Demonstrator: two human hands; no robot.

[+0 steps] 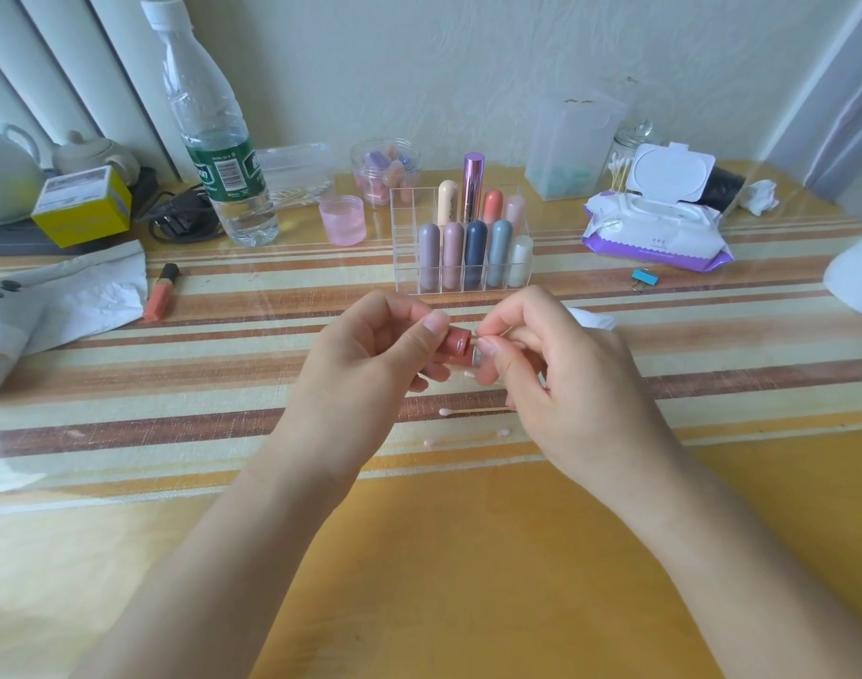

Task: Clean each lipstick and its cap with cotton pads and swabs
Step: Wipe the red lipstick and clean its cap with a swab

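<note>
While our left hand (370, 355) grips the rose-coloured cap (455, 344) above the middle of the worktop (419, 580), its open mouth turned to the right, our right hand (566, 384) pinches a swab (474, 338) between thumb and forefinger, with its tip at the cap's rim. We judge the step in hand to be wiping the inside of the cap. Doing it well calls for a firm left grip, a slow twist of the swab round the inner wall, and light pressure so that the stick neither bends nor smears colour onto our fingers. A silver-grey part (477, 357) shows under the right fingers; we cannot tell whether it is the lipstick's body. Counting, we find nine lipsticks (476, 252) standing in the clear organiser (404, 237), five in the front row and four behind, and one orange lipstick (162, 292) lying flat at the left, well apart from the hands. Two spent swabs (473, 410) lie on the worktop just below our hands, both pink at the tips. One white cotton pad (593, 320) peeps from behind the right hand, and one pack of wipes (654, 227) sits open at the back right, near one jar of swabs (623, 164).
</note>
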